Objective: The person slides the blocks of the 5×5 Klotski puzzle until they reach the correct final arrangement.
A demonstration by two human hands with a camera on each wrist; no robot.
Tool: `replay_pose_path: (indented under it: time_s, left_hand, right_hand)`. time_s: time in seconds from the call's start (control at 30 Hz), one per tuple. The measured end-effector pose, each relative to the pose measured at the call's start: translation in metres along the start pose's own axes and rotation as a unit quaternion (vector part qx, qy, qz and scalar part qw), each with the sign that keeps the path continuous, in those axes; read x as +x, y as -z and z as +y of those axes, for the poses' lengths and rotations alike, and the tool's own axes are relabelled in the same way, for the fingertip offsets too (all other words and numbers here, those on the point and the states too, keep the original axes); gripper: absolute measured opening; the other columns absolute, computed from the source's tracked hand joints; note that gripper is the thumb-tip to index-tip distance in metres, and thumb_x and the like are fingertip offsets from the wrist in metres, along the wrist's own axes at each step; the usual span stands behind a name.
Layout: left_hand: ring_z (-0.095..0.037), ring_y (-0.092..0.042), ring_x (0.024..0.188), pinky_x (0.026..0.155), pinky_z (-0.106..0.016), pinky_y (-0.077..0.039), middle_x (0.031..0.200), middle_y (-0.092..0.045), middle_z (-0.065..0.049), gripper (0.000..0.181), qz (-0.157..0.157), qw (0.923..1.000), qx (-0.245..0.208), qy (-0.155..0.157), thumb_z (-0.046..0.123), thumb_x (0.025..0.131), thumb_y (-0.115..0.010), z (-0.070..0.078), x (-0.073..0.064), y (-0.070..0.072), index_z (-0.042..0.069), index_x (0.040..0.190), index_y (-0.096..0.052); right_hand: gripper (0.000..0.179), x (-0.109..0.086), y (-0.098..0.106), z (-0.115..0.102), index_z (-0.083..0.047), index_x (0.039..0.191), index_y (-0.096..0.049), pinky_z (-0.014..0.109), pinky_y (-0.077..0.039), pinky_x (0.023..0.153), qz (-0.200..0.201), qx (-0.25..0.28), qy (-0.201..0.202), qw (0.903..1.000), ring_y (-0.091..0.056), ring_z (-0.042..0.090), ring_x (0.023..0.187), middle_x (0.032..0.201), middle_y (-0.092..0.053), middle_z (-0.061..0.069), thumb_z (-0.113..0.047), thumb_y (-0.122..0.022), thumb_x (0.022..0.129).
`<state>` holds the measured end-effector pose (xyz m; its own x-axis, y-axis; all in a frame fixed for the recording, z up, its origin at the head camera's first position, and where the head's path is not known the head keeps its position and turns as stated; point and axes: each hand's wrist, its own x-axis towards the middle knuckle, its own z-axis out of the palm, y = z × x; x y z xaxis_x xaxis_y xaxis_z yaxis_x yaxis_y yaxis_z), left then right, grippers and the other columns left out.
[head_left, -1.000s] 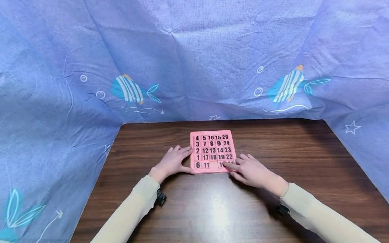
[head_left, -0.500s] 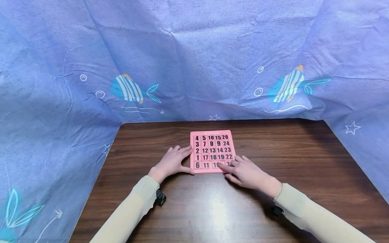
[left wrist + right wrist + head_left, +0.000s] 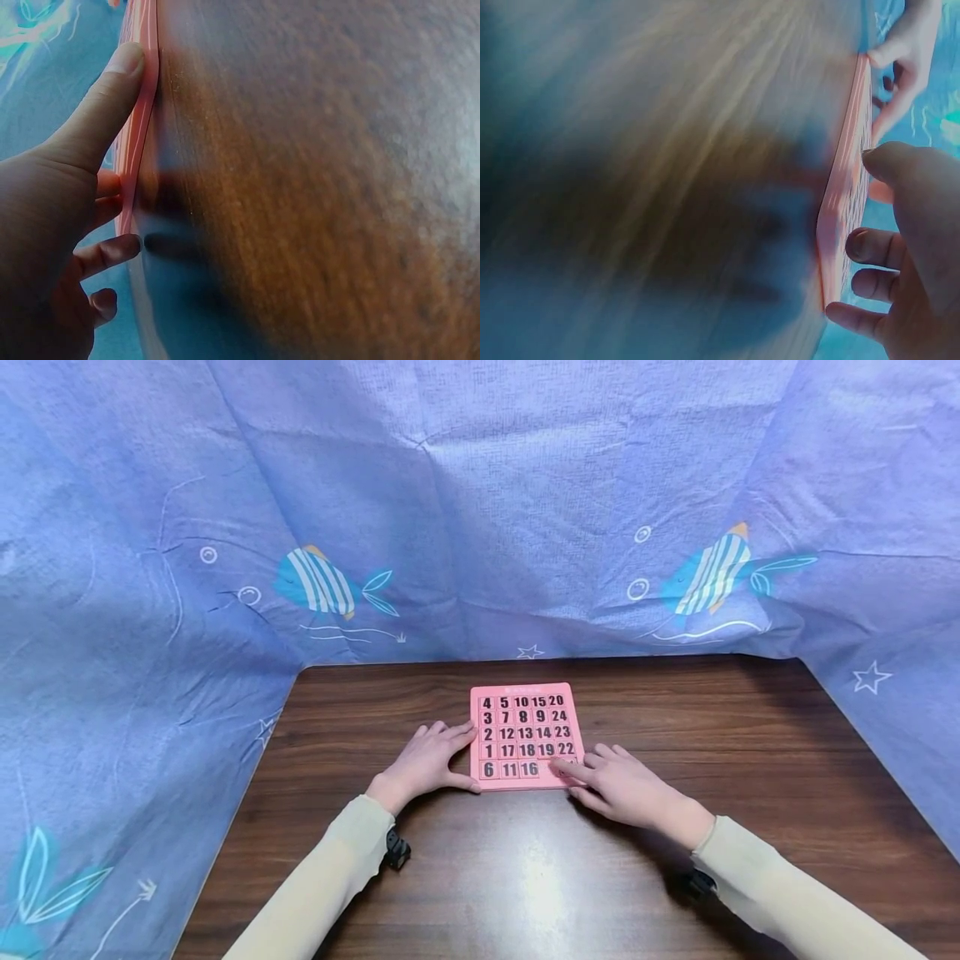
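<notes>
A pink sliding number puzzle with black numerals lies flat on the table. My left hand holds its left side, the index finger at the edge and the thumb at the near left corner. In the left wrist view the thumb lies against the pink rim. My right hand reaches in from the right, its index fingertip touching the bottom row and partly covering the last tile. Left of that finger is a gap beside the 16 tile. The other right fingers are near the right edge.
The dark wood-grain table extends around the puzzle on all sides. A blue cloth with printed fish hangs behind it. Black wrist devices are at both sleeves.
The right index finger pushed the 16 tile left until it sits beside 11, then drew back right to the last tile. The gap is now right of 16. The left hand stayed put.
</notes>
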<state>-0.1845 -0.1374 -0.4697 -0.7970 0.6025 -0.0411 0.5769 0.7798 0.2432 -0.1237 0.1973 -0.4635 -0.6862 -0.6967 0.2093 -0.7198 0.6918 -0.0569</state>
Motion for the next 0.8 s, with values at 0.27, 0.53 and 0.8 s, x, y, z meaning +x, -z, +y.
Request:
replay_pose_path:
  time_s: [0.27, 0.53, 0.8]
  left_hand:
    - [-0.018, -0.042, 0.113, 0.092, -0.041, -0.032, 0.148, -0.037, 0.004, 0.100, -0.004, 1.0000, -0.004, 0.001, 0.075, 0.065, -0.062, 0.000, -0.001, 0.001, 0.020, 0.145, -0.038]
    - [-0.019, -0.043, 0.111, 0.090, -0.039, -0.032, 0.148, -0.037, 0.003, 0.100, 0.002, 1.0000, 0.001, -0.006, 0.075, 0.064, -0.062, 0.000, 0.000, 0.001, 0.019, 0.144, -0.039]
    - [-0.019, -0.043, 0.112, 0.091, -0.040, -0.032, 0.148, -0.037, 0.003, 0.100, -0.003, 1.0000, 0.001, -0.002, 0.074, 0.064, -0.063, 0.002, -0.001, 0.002, 0.019, 0.144, -0.039]
  right_hand:
    - [0.044, -0.021, 0.003, 0.013, -0.026, 0.130, -0.058, 0.032, -0.032, 0.065, -0.004, -0.008, -0.014, 0.9999, -0.043, 0.014, 0.075, 0.083, -0.060, -0.007, -0.035, -0.061, 0.088]
    - [0.048, -0.011, -0.001, 0.004, -0.024, 0.134, -0.054, 0.034, -0.033, 0.067, 0.001, -0.013, 0.009, 0.9999, -0.043, 0.016, 0.075, 0.086, -0.062, -0.007, -0.035, -0.061, 0.088]
    - [0.046, 0.000, -0.001, 0.003, -0.023, 0.133, -0.055, 0.033, -0.033, 0.067, -0.009, -0.006, 0.009, 0.9999, -0.044, 0.015, 0.075, 0.083, -0.060, -0.007, -0.036, -0.059, 0.089]
